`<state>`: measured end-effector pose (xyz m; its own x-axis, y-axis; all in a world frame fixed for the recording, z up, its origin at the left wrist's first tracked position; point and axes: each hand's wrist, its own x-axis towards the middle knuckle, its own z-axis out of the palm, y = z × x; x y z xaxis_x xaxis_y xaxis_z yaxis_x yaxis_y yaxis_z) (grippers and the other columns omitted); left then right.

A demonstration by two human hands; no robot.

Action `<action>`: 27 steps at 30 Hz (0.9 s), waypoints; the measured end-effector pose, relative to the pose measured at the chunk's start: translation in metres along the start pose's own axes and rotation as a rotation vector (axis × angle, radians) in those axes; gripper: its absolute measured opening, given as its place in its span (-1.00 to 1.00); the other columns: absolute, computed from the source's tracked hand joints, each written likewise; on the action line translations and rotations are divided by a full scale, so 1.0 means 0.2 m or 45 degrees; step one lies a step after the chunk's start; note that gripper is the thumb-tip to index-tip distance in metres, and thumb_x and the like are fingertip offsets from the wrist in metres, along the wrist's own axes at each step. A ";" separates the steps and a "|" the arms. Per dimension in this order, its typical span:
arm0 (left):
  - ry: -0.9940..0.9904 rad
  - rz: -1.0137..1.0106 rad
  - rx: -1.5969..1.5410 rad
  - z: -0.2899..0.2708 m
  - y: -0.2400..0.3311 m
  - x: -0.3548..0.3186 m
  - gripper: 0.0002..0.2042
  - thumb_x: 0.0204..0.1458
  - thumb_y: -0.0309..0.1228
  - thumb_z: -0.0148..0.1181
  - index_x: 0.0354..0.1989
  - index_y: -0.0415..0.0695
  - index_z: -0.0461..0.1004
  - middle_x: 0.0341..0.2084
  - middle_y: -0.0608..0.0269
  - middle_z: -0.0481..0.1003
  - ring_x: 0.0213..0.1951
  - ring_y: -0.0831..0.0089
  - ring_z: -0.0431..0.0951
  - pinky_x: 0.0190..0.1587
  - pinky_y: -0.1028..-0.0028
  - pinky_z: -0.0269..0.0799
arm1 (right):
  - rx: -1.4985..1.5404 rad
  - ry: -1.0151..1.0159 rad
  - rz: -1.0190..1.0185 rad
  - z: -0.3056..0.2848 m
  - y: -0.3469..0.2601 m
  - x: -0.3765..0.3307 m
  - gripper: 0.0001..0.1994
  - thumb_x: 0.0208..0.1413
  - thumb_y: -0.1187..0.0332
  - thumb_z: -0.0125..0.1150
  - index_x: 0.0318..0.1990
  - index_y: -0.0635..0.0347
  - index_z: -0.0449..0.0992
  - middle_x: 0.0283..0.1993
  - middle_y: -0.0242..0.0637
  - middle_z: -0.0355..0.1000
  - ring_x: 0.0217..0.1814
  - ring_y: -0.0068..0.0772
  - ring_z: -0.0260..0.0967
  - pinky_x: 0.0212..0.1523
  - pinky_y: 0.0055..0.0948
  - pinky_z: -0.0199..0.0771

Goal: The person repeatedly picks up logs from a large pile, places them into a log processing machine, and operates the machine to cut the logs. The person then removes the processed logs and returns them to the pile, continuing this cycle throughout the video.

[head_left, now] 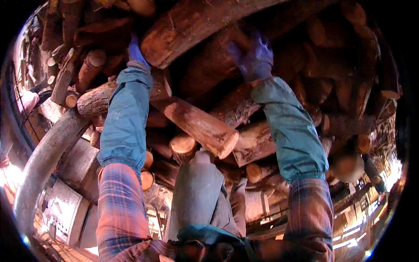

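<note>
My left hand, in a blue-purple glove, reaches up beside the cut end of a large split log. Its fingers look stretched out and lie close along that end; whether they press on it I cannot tell. To the right, my right hand in a similar glove is raised with thumb and fingers spread, just below the same log and in front of the dark woodpile. Nothing shows in its palm. Beneath and between my hands, a split log slants down to the right across the pile.
Stacked logs fill the upper half and both sides, with a round log sticking out near my left sleeve. A curved grey pipe runs down the left. Pale boxy objects stand at lower left.
</note>
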<state>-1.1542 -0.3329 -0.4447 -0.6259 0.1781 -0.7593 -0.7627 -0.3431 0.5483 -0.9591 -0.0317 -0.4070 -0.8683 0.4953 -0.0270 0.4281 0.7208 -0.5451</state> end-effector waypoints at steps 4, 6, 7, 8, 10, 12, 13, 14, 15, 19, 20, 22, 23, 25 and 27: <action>0.044 -0.010 -0.001 0.10 0.01 -0.23 -0.50 0.28 -0.08 -0.01 0.20 -0.23 0.43 0.13 0.11 0.49 0.14 0.22 0.48 0.25 0.28 0.35 | 0.355 -0.146 -0.033 -0.04 0.04 0.06 -0.28 0.00 -0.05 0.44 0.26 0.05 0.33 0.16 0.03 0.45 0.14 0.16 0.41 -0.03 -0.09 0.50; -0.293 -0.313 -0.150 0.23 0.02 -0.52 -0.53 0.27 -0.11 0.03 0.19 -0.21 0.44 0.15 0.11 0.48 0.15 0.24 0.48 0.26 0.30 0.33 | 0.846 -0.259 0.153 -0.04 0.14 0.05 -0.33 0.08 -0.08 0.36 0.27 0.04 0.34 0.18 -0.04 0.45 0.20 0.08 0.39 0.03 -0.14 0.48; -0.244 -0.246 -0.104 0.26 -0.02 -0.63 -0.54 0.27 -0.12 0.04 0.19 -0.20 0.44 0.15 0.12 0.47 0.15 0.25 0.48 0.27 0.30 0.32 | 1.211 -0.310 0.294 -0.02 0.27 0.10 -0.35 0.12 -0.09 0.31 0.28 0.03 0.34 0.19 -0.08 0.45 0.23 0.03 0.37 0.07 -0.18 0.46; -0.166 -0.156 -0.064 0.24 -0.07 -0.78 -0.54 0.26 -0.13 0.05 0.19 -0.19 0.44 0.16 0.13 0.46 0.14 0.26 0.47 0.27 0.30 0.31 | 1.556 -0.374 0.465 -0.06 0.24 0.12 -0.37 0.18 -0.09 0.23 0.30 0.03 0.31 0.22 -0.13 0.43 0.26 -0.04 0.34 0.13 -0.21 0.42; -0.185 0.126 0.101 0.31 -0.13 -1.13 -0.65 0.24 -0.30 0.16 0.14 -0.19 0.46 0.06 0.22 0.48 0.08 0.41 0.48 0.19 0.39 0.38 | 2.171 -0.447 0.928 -0.28 -0.02 0.08 -0.40 0.29 -0.08 0.03 0.38 0.01 0.22 0.30 -0.25 0.35 0.31 -0.21 0.29 0.25 -0.25 0.31; -0.173 0.287 0.512 0.38 -0.31 -1.39 -0.65 0.24 -0.46 0.13 0.19 -0.19 0.35 -0.12 0.30 0.45 -0.06 0.55 0.46 0.00 0.57 0.47 | 2.312 -0.435 1.170 -0.53 -0.16 0.00 -0.41 0.36 -0.05 -0.07 0.41 0.04 0.18 0.35 -0.31 0.30 0.33 -0.30 0.25 0.32 -0.27 0.25; -0.470 0.279 0.196 0.36 -0.48 -1.43 -0.66 0.29 -0.47 0.00 0.22 -0.17 0.32 -0.17 0.32 0.42 -0.13 0.54 0.43 -0.07 0.59 0.43 | 2.184 -0.392 1.118 -0.64 -0.16 -0.02 -0.41 0.35 -0.04 -0.06 0.40 0.07 0.21 0.36 -0.32 0.29 0.34 -0.30 0.25 0.33 -0.28 0.24; -0.174 0.345 0.495 0.50 -0.57 -1.60 -0.62 0.23 -0.59 0.03 0.23 -0.19 0.27 -0.15 0.25 0.40 -0.11 0.49 0.44 -0.05 0.57 0.44 | 2.087 -0.385 1.099 -0.66 -0.16 -0.08 -0.42 0.35 -0.03 -0.05 0.39 0.10 0.23 0.37 -0.32 0.29 0.34 -0.30 0.25 0.34 -0.29 0.23; -0.192 0.207 0.414 0.65 -0.63 -1.74 -0.61 0.19 -0.63 0.08 0.19 -0.19 0.25 -0.12 0.20 0.39 -0.10 0.49 0.44 -0.03 0.51 0.46 | 1.982 -0.360 1.058 -0.72 -0.16 -0.12 -0.42 0.35 -0.02 -0.03 0.39 0.13 0.25 0.37 -0.32 0.28 0.34 -0.29 0.25 0.35 -0.29 0.23; -0.265 0.220 0.711 0.80 -1.00 -2.01 -0.60 0.16 -0.41 0.26 0.12 -0.16 0.29 -0.19 0.19 0.43 -0.21 0.46 0.47 -0.15 0.48 0.48 | 2.479 -0.665 1.199 -0.76 0.38 -0.38 -0.31 0.32 -0.02 0.04 0.48 0.09 0.05 0.53 -0.33 0.03 0.54 -0.37 -0.02 0.51 -0.26 -0.02; -0.276 0.181 0.709 0.84 -1.03 -2.09 -0.59 0.16 -0.34 0.31 0.10 -0.15 0.30 -0.22 0.21 0.44 -0.24 0.47 0.47 -0.19 0.50 0.47 | 2.709 -0.788 1.083 -0.82 0.38 -0.49 -0.38 0.33 -0.02 0.02 0.41 0.12 0.17 0.44 -0.31 0.16 0.45 -0.35 0.11 0.46 -0.25 0.09; -0.365 0.217 0.744 0.89 -1.03 -2.21 -0.61 0.18 -0.29 0.30 0.09 -0.11 0.32 -0.24 0.27 0.46 -0.26 0.51 0.47 -0.21 0.52 0.47 | 3.126 -1.074 0.827 -1.00 0.37 -0.73 -0.47 0.35 -0.01 -0.02 0.27 0.17 0.41 0.26 -0.26 0.43 0.27 -0.30 0.38 0.35 -0.22 0.31; -0.394 -0.019 0.544 0.91 -1.02 -2.23 -0.61 0.18 -0.27 0.30 0.09 -0.09 0.32 -0.24 0.29 0.46 -0.26 0.52 0.48 -0.20 0.53 0.47 | 2.930 -0.902 1.001 -1.01 0.43 -0.85 -0.47 0.34 -0.02 0.00 0.27 0.18 0.41 0.26 -0.26 0.43 0.26 -0.29 0.39 0.34 -0.23 0.32; -0.227 -0.244 0.462 0.86 -0.98 -2.03 -0.41 0.12 -0.08 0.35 0.18 -0.15 0.26 -0.01 0.21 0.41 -0.10 0.51 0.47 -0.08 0.49 0.45 | 2.546 -0.612 1.276 -0.99 0.45 -1.01 -0.45 0.32 -0.04 0.04 0.27 0.19 0.41 0.24 -0.27 0.44 0.22 -0.29 0.42 0.32 -0.26 0.34; -0.258 -0.107 0.645 0.98 -0.80 -2.00 -0.18 0.07 -0.01 0.36 0.38 -0.15 0.08 0.13 0.07 0.38 0.06 0.33 0.48 0.11 0.36 0.45 | 2.490 -0.702 1.359 -1.14 0.14 -1.10 -0.40 0.23 -0.05 0.20 0.23 0.22 0.41 0.20 -0.20 0.46 0.18 -0.33 0.43 0.27 -0.28 0.39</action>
<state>-0.8134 -0.1689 -0.1612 -0.5399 0.3770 -0.7526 -0.7633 0.1576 0.6265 -0.6994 -0.0092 -0.2244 -0.6793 -0.1314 -0.7220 0.2421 -0.9689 -0.0515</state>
